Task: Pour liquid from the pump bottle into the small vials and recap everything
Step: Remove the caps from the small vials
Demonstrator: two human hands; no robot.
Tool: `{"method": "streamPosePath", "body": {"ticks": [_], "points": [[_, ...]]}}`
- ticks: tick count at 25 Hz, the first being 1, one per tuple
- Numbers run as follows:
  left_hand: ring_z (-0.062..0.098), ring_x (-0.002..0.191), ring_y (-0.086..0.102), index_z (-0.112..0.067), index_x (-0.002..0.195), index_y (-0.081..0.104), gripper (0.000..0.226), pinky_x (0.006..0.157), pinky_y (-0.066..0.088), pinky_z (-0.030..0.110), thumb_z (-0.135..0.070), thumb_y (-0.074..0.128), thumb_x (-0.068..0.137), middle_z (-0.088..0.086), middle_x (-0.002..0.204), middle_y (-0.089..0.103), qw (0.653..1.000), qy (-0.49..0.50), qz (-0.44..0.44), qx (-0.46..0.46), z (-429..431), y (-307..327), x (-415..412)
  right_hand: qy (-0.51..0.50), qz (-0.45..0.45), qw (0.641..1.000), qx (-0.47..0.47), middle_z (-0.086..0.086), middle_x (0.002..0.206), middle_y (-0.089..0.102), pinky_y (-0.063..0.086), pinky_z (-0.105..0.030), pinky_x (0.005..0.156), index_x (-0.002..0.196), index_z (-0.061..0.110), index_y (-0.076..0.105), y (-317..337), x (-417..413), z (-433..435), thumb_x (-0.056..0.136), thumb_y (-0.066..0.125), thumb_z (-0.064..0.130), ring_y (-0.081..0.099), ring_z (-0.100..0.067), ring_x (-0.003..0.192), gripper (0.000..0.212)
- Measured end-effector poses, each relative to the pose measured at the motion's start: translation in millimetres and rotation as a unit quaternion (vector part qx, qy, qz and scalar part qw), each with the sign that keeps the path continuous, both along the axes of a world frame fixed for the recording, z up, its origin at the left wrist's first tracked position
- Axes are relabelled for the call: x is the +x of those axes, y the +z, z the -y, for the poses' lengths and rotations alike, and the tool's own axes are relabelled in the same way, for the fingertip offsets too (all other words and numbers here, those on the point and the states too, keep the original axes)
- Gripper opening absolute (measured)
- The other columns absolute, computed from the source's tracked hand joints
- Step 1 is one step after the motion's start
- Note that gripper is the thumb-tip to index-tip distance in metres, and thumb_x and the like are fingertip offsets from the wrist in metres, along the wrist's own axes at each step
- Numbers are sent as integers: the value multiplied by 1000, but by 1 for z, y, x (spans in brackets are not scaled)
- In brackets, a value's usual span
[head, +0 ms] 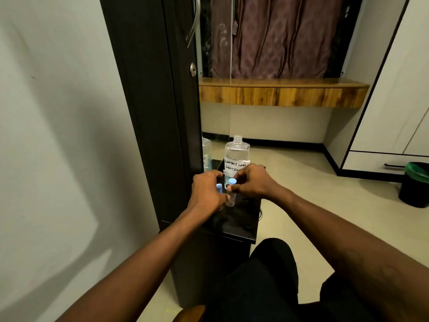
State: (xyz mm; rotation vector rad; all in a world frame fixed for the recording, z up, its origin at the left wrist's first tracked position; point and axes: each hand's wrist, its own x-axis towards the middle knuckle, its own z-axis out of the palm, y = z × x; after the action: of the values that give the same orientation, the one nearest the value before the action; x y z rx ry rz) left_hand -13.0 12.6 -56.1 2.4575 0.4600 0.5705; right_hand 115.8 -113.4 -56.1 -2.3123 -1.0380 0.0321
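Black table (241, 219): glossy top; the bottle stands at its far end.
bottle (236, 154): clear, upright, its neck open with no top on it; a handwritten paper label reads "CONTACT LENS SOLUTIO", the end of it hidden behind the right hand.
right vial (230, 198): small clear tube just in front of the bottle, roughly upright over the table; whether its base touches the top cannot be told.
right cap (232, 181): pale blue, seated on the right vial.
left vial (218, 186): only its pale blue top shows, just in front of the bottle and slightly left, the rest hidden by the left hand.
right hand (251, 182): in front of the bottle and covering its lower label; fingers curled, thumb and forefinger pinching the right vial just under the cap.
left hand (207, 191): front-left of the bottle, fingers curled round the left vial.
mirror (206, 149): just left of the bottle, showing its reflection.
wooden shelf (278, 94): on the wall beyond the bottle.
bin (415, 184): dark with a green liner, on the floor well to the right of the bottle.
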Motion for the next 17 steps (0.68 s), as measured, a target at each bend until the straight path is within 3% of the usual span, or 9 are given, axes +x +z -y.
{"method": "streamPosePath", "body": {"ticks": [4,6,9,11,14,17], "points": [[20,116,66,-13,136,63,76,90,44,15,-17,95,68,7,131,69,1000,-13,26,-4,6,19,0,4,-57,996,69,-6,76,78,51,-15,52,91,9,81,50,0,27,80,85,25,69,-4,55,20],[14,110,68,-14,134,65,77,88,48,13,-24,97,65,5,127,72,999,-28,43,-14,11,29,2,8,-80,992,98,-8,81,79,56,-18,57,93,7,80,77,-2,41,82,83,24,71,-5,61,21],[3,89,69,-16,128,69,71,70,51,7,-30,96,64,-1,110,76,992,-60,84,-69,26,44,9,33,-89,990,108,-8,87,78,63,-27,67,98,7,78,108,-5,55,85,80,24,75,-16,75,22],[-2,79,67,-19,122,72,58,69,57,12,-28,94,70,-6,96,74,988,-71,114,-82,42,57,13,36,-94,987,125,-11,88,78,63,-29,68,99,6,78,123,-9,64,85,79,23,76,-20,77,22],[3,76,71,-20,120,73,53,71,60,20,-33,91,72,-6,90,76,983,-73,150,-79,61,72,20,27,-109,982,150,-16,91,77,61,-24,64,103,3,75,139,-11,78,86,78,21,74,-18,73,25],[4,77,72,-18,120,73,54,69,58,16,-32,92,72,-1,94,79,981,-92,158,-69,71,78,27,22,-92,984,150,-17,85,77,60,-24,59,98,4,76,148,-10,91,80,80,40,73,-17,66,41]]}}
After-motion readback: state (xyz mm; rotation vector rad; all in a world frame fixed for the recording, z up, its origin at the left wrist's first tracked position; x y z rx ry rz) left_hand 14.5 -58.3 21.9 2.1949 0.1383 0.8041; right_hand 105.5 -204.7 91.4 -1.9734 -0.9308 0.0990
